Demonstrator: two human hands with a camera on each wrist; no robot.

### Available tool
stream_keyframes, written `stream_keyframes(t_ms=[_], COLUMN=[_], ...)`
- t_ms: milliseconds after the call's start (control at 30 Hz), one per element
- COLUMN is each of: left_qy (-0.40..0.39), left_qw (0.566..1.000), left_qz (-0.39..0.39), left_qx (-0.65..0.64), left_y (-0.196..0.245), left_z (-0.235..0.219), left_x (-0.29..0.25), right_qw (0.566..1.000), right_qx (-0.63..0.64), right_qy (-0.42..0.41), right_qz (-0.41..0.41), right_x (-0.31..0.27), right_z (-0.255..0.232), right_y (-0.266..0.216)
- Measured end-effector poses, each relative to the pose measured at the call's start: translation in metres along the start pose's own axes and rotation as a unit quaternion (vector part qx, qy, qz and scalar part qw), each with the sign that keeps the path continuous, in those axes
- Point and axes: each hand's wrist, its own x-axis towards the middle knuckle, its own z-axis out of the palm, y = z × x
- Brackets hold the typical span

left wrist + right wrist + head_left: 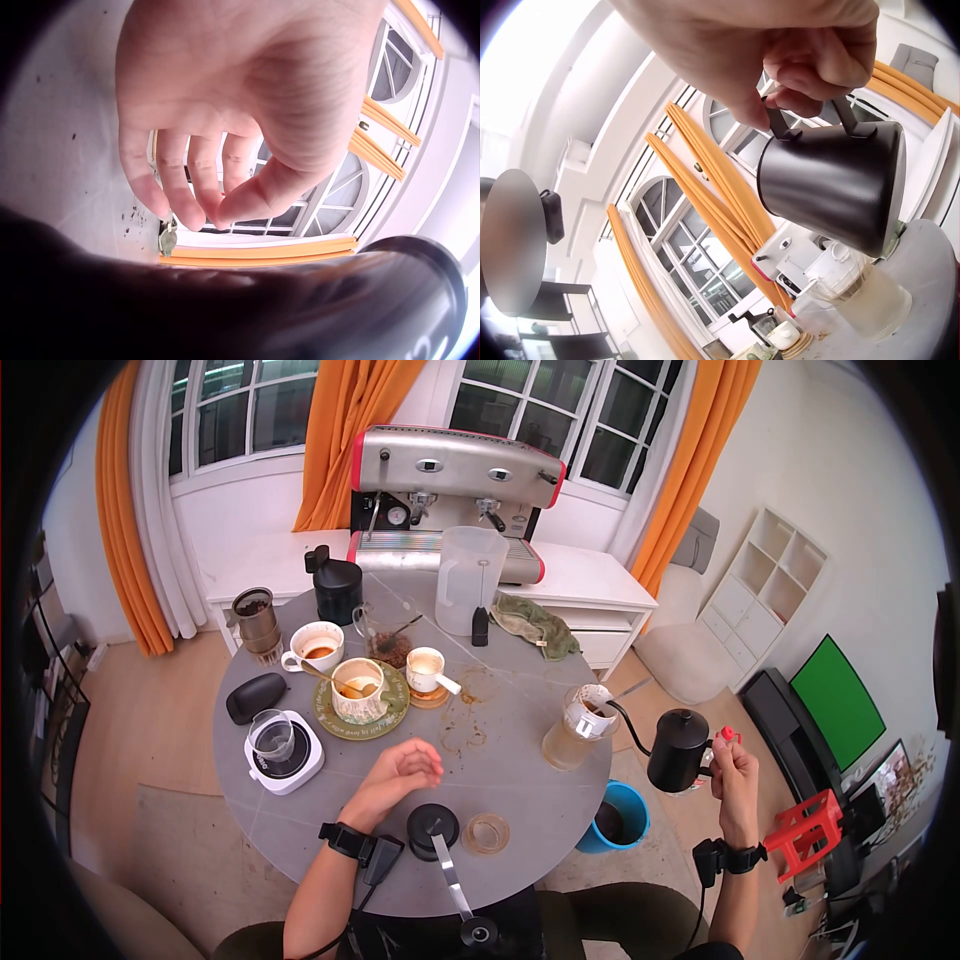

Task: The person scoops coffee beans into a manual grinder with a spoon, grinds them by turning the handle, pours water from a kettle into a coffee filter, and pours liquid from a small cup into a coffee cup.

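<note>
My right hand (737, 785) grips the handle of a black gooseneck kettle (680, 750), held up off the table's right edge. Its thin spout reaches left to the white-banded dripper (590, 712) on top of a glass carafe (565, 746). In the right wrist view the kettle's dark body (829, 184) hangs tilted below the curled fingers. Holding nothing, my left hand (400, 772) is over the near middle of the table, its fingers loosely bent. Closest to it is a hand grinder (433, 825) with a long metal crank, beside a small glass dish (487, 834).
Left on the grey table (520, 860) are a white scale (300, 772) with a glass, a patterned cup (358, 705) on a green saucer, and other cups. A tall plastic pitcher (468, 575) and crumpled cloth (535, 625) stand behind. A blue bucket (632, 815) sits below the right edge.
</note>
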Motion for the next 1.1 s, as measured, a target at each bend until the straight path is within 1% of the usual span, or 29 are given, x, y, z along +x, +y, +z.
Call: stream_keyframes(t_ms=[100, 167, 367, 500, 567, 600, 667, 700, 767, 833, 900, 933, 1067, 1100], left_qy=[0.002, 0.005, -0.004, -0.004, -0.001, -0.001, 0.000, -0.003, -0.007, -0.006, -0.004, -0.001, 0.007, 0.008], left_qw=[1.000, 1.000, 1.000, 1.000, 1.000, 1.000, 1.000, 1.000, 1.000, 1.000, 1.000, 1.000, 1.000, 1.000], left_qz=[0.000, 0.000, -0.001, -0.001, -0.002, -0.001, -0.001, 0.000, -0.001, 0.000, -0.001, -0.002, -0.001, -0.002], left_qx=[0.001, 0.002, 0.009, 0.011, 0.013, 0.013, 0.012, 0.010, 0.008, 0.011, 0.012, 0.012, 0.006, 0.004], left_y=[0.002, 0.002, 0.000, 0.002, 0.004, 0.005, 0.004, 0.003, 0.002, 0.002, 0.004, 0.004, 0.005, 0.005], left_z=[0.002, 0.002, -0.001, 0.000, 0.001, 0.002, 0.002, 0.001, 0.000, 0.001, 0.001, 0.001, 0.002, 0.002], left_x=[-0.001, -0.001, 0.000, -0.001, -0.002, -0.002, -0.002, -0.001, -0.001, -0.001, -0.002, -0.002, -0.002, -0.002], right_qw=[1.000, 1.000, 0.999, 1.000, 0.997, 0.997, 0.987, 0.987, 0.974, 0.966, 0.951, 0.943, 0.932, 0.935], right_qx=[-0.015, 0.000, -0.027, -0.018, 0.068, 0.068, 0.157, 0.157, 0.225, 0.258, 0.308, 0.330, 0.348, 0.340], right_qy=[-0.007, -0.021, -0.019, -0.012, 0.006, 0.005, 0.023, 0.022, 0.026, 0.018, 0.018, 0.004, -0.059, -0.054], right_qz=[-0.001, 0.010, 0.014, 0.014, 0.027, 0.027, 0.035, 0.035, 0.026, 0.026, 0.029, 0.044, 0.080, 0.084], right_x=[0.000, 0.000, -0.001, 0.001, -0.001, -0.002, -0.005, -0.007, -0.012, -0.016, -0.023, -0.029, -0.048, -0.053], right_z=[-0.001, -0.004, -0.003, -0.004, -0.003, -0.002, 0.002, 0.005, 0.017, 0.027, 0.045, 0.052, 0.082, 0.093], right_y=[-0.003, -0.003, -0.008, 0.001, 0.007, 0.010, 0.015, 0.015, 0.015, 0.019, 0.022, 0.024, 0.031, 0.033])
